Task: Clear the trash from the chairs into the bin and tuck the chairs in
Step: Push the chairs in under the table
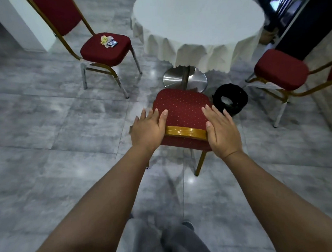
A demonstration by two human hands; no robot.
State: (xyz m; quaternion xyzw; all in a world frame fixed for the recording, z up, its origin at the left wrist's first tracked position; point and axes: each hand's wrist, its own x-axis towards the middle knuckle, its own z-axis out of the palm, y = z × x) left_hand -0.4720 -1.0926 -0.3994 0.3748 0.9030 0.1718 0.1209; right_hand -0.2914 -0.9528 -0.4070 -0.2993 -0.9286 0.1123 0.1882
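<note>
A red chair [183,108] with a gold frame stands right in front of me, its seat bare and its front at the table's foot. My left hand [147,128] lies with straight fingers at the left end of its backrest top. My right hand [220,129] lies the same way at the right end. A black bin [230,99] sits on the floor just right of this chair. A second red chair [106,49] at the upper left carries trash [109,41]: a yellowish crumpled piece and a dark wrapper. A third red chair [280,69] stands at the right, seat bare.
A round table with a white cloth [197,21] stands on a steel pedestal foot [185,79] behind the near chair. A white pillar [26,23] rises at the far left. Dark glass framing [296,13] fills the upper right. Glossy grey floor tiles spread all around.
</note>
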